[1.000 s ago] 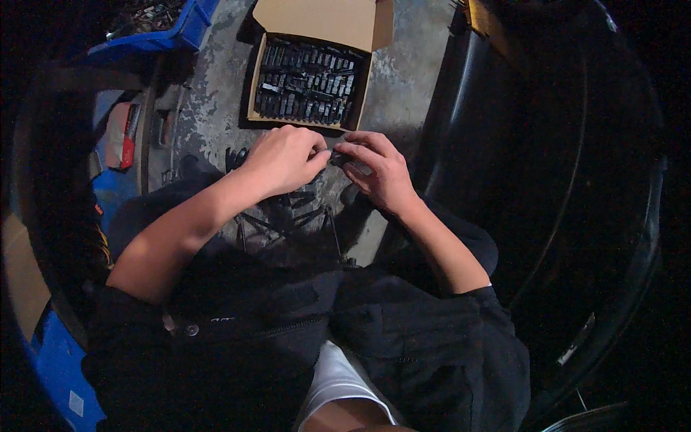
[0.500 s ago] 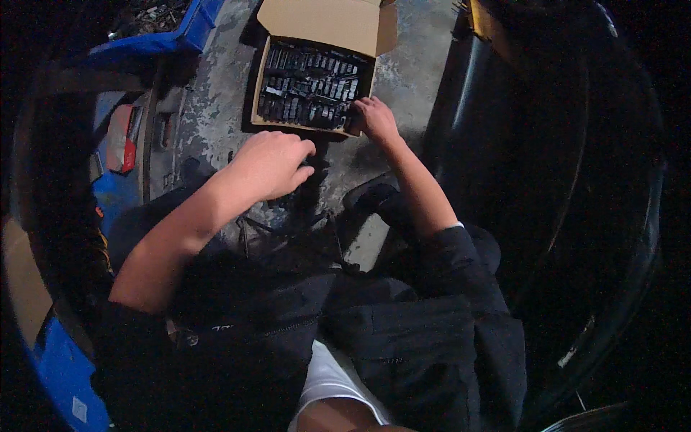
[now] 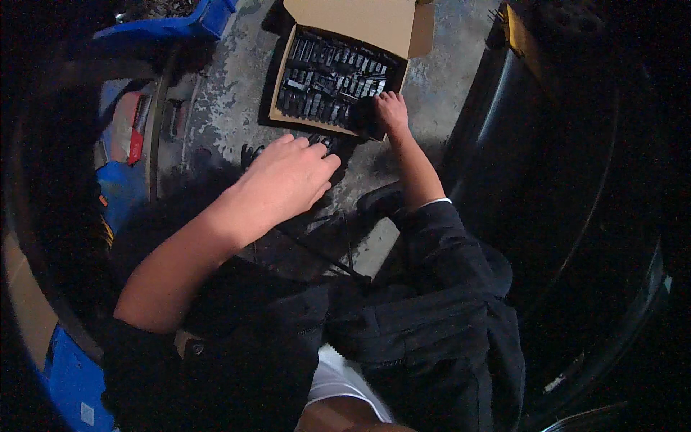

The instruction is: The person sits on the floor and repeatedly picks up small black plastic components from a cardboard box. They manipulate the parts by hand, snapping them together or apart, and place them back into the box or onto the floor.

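An open cardboard box [image 3: 272,106] holds rows of small dark metal parts [image 3: 335,75], several with shiny faces. My right hand [image 3: 392,113] is at the box's near right corner, its fingers bent down over the parts at that end. The fingertips are closed on something dark that I cannot make out. Lower and to the left, my left hand [image 3: 288,176] hovers palm down in front of the box, fingers loosely curved and apart from the thumb. Its fingertips are partly hidden, and no held thing shows. Dark pieces [image 3: 325,142] appear just beyond its knuckles.
A blue bin [image 3: 209,20] with metal bits stands at the far left. Below it lies a red and grey box [image 3: 131,128]. The worn concrete floor [image 3: 230,86] runs under the cardboard box. A long dark curved body with a yellow piece [image 3: 522,39] borders the right.
The view has shifted, so the box sits farther right and slightly lower. My left hand has moved right, its fingers bending further down. My right hand stays at the box's right end.
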The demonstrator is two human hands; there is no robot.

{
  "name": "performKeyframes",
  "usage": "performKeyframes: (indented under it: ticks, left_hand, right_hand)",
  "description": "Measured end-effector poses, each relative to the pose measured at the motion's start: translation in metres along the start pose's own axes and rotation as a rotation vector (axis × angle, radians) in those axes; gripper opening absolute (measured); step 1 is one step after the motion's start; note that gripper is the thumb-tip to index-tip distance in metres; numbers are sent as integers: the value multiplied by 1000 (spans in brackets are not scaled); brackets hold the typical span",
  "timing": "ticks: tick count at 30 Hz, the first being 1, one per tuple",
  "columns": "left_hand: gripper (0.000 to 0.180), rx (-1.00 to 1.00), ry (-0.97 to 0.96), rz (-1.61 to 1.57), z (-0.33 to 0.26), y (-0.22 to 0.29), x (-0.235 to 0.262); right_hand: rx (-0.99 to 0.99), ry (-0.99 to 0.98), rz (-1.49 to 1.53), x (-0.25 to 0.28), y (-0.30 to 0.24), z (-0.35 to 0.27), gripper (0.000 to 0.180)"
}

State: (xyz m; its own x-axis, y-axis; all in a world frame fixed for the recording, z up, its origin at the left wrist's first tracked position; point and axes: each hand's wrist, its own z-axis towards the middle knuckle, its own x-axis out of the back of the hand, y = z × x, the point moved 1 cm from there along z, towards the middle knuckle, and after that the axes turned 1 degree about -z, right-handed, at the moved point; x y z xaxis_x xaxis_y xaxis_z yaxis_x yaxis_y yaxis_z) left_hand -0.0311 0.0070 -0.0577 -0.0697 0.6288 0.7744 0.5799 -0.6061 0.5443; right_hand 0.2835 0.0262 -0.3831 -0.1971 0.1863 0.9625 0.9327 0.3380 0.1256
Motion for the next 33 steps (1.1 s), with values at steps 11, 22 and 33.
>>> performKeyframes:
  ticks: [11, 22, 33]
  left_hand:
    - [32, -65, -59, -12, 5, -12, 15]
    - [35, -3, -1, 43, 2, -27, 17]
    - [36, 16, -84, 66, 5, -28, 12]
  right_hand:
    - [-317, 298, 409, 31, 6, -43, 25]
    - [-932, -248, 869, -64, -111, -170, 44]
    - [-634, -374, 651, -22, -172, -137, 56]
